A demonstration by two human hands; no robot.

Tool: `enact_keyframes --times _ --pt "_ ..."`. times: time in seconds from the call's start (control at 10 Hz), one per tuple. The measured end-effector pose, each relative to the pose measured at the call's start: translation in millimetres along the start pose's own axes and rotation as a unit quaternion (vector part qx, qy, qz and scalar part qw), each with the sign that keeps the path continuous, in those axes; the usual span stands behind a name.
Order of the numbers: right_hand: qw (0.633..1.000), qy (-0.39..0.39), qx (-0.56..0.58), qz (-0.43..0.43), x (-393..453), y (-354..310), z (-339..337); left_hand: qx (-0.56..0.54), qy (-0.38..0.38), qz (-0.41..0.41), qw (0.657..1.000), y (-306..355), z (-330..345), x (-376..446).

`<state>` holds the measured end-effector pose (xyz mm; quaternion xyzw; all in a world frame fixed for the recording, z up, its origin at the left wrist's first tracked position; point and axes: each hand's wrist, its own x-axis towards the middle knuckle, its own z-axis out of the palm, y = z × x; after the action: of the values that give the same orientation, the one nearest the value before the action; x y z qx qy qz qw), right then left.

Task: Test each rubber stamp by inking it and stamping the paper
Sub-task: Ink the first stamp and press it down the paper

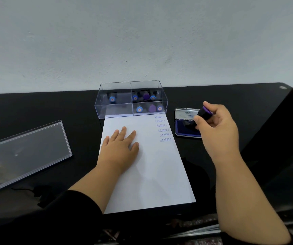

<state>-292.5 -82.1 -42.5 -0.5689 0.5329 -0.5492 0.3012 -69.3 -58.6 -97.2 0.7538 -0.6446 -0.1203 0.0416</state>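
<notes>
A white sheet of paper (152, 167) lies on the black table, with several blue "SAMPLE" prints down its right edge (163, 129). My left hand (120, 149) rests flat on the paper, fingers straight. My right hand (216, 128) grips a black rubber stamp with a purple cap (204, 114), tilted, its lower end over the blue ink pad (182, 129), whose lid stands open. Whether the stamp touches the pad is hidden by my fingers.
A clear divided box (131, 100) behind the paper holds several stamps with blue and purple caps. Its clear lid (24, 152) lies at the left of the table. A grey wall rises behind the table.
</notes>
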Motion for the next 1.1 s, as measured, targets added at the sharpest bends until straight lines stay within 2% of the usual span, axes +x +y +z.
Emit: enact_keyframes --times 1.1 --pt "0.999 -0.012 -0.03 0.025 4 12 0 -0.004 0.012 -0.006 1.0 1 2 0"
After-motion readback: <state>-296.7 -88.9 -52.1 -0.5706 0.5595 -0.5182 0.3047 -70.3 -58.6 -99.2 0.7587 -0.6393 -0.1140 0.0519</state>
